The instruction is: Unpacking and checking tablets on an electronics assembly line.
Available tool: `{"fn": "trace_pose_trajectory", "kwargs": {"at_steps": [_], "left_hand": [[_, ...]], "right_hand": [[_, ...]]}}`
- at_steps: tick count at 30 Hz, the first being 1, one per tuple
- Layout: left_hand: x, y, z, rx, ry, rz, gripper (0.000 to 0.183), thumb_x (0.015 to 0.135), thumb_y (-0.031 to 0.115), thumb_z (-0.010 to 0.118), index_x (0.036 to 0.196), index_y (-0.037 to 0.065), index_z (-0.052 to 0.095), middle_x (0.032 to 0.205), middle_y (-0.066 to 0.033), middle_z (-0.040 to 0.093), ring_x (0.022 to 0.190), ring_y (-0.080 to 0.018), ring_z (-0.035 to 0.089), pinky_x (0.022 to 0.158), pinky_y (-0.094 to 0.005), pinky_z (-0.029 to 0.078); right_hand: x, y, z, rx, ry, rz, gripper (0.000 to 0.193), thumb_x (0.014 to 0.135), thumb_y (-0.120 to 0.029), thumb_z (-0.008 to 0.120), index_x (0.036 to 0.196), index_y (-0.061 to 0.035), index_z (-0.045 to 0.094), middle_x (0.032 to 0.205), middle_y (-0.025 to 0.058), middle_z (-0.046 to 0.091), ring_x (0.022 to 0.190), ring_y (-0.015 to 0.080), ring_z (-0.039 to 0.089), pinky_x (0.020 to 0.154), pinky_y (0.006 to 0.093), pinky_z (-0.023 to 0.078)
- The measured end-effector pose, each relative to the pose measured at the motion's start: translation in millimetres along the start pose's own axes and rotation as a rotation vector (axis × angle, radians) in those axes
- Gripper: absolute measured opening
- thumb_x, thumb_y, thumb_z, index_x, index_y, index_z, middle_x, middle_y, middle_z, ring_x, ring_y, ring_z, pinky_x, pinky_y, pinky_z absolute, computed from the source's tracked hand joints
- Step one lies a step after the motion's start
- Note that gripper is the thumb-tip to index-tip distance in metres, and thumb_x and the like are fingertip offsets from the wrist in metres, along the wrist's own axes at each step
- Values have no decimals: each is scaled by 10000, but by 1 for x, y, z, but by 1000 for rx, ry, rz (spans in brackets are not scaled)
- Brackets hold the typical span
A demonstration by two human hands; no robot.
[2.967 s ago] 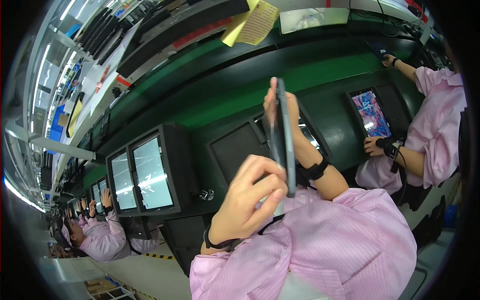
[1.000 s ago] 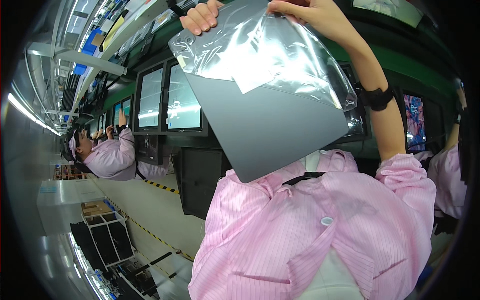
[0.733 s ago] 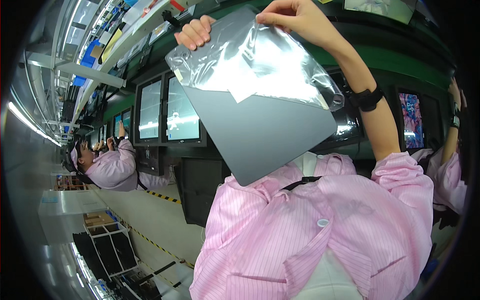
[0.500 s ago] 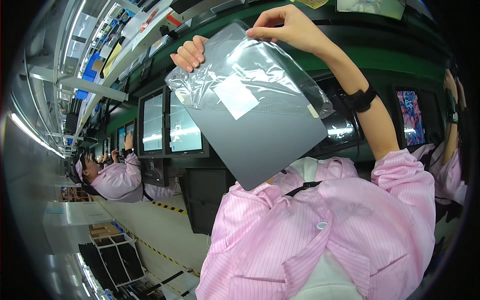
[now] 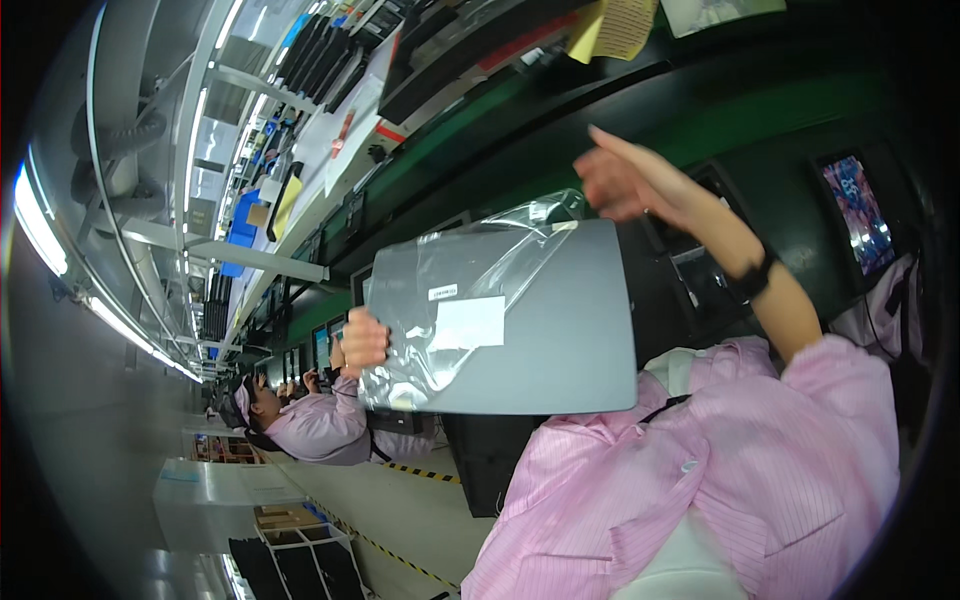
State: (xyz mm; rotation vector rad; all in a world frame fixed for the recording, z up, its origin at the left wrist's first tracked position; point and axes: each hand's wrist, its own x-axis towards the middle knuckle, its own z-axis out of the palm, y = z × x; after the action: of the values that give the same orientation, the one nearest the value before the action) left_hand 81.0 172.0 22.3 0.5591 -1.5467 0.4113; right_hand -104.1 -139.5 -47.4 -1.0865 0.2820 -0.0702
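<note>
Here I have the left hand (image 5: pixel 364 340) clenched on the left edge of the grey panel (image 5: pixel 570 335), fingers bent over its film-covered face. Over on the other side, the right hand (image 5: pixel 630 182) is loose, thumb apart from blurred fingers, just above the panel's top right corner; I can't tell whether a fingertip brushes the clear film (image 5: pixel 425 360), whose upper end reaches up there. A white label (image 5: pixel 470 323) shows on the panel's left half. The panel itself is in the air, between the pink coat (image 5: pixel 700 470) and the counter (image 5: pixel 760 135).

Out to the counter now: dark, with green along its length. Toward its right end I've got a tablet with a colourful lit screen (image 5: pixel 858 215); nearer the right wrist, a dark tray (image 5: pixel 712 280) holding something glossy. Beyond the far edge, a yellow sheet (image 5: pixel 618 30) sits at the top of my view, a pale panel (image 5: pixel 722 12) beside it.

Left of that, a white shelf (image 5: pixel 318 160) carries blue bins (image 5: pixel 238 232). Below it, a co-worker in pink (image 5: pixel 318 425) is at the same line; black-and-yellow tape (image 5: pixel 425 473) crosses the floor, and a white-framed rack (image 5: pixel 308 545) stands lower down. Light tubes (image 5: pixel 40 225) glare at far left.
</note>
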Motion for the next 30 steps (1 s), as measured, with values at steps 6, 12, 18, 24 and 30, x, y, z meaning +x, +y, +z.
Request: {"fn": "trace_pose_trajectory", "kwargs": {"at_steps": [6, 12, 18, 24, 30], "left_hand": [[-1, 66, 64, 461, -236, 123, 667, 986, 441, 95, 581, 106, 508, 552, -3, 447, 568, -133, 436, 663, -286, 356], [-27, 65, 75, 167, 430, -400, 677, 897, 643, 299, 947, 22, 562, 1161, -197, 497, 1211, -376, 396, 1085, -437, 227], [-56, 44, 45, 8, -192, -1472, 851, 785, 578, 604, 1320, -48, 385, 1275, -184, 480, 1180, -250, 469, 963, -330, 367], [-108, 33, 59, -401, 83, -1844, 457, 838, 154, 663, 1205, -60, 496, 1027, -54, 605, 906, -108, 543, 793, -239, 425], [-127, 32, 95, -443, 177, -1865, 305, 853, 166, 654, 1061, -45, 583, 981, -36, 609, 891, -88, 529, 784, -239, 422]], "right_hand": [[-64, 50, 45, 390, -86, 63, 435, 868, -272, 624, 1206, -15, 529, 1094, 69, 597, 960, 130, 577, 834, 273, 466], [-61, -12, 33, -218, -116, -350, 403, 816, -165, 679, 1143, 30, 549, 987, 43, 626, 888, 80, 570, 789, 223, 459], [-22, -44, 54, -648, -340, -188, 392, 793, -228, 710, 1064, 34, 604, 871, 40, 646, 786, 69, 578, 704, 223, 473], [25, -32, 49, -802, -312, -76, 463, 782, -318, 714, 1046, 46, 602, 849, 96, 657, 727, 123, 614, 672, 254, 493], [28, -7, 46, -1324, 12, -459, 473, 761, -446, 684, 853, 16, 635, 661, 141, 600, 590, 246, 582, 590, 317, 457]]}}
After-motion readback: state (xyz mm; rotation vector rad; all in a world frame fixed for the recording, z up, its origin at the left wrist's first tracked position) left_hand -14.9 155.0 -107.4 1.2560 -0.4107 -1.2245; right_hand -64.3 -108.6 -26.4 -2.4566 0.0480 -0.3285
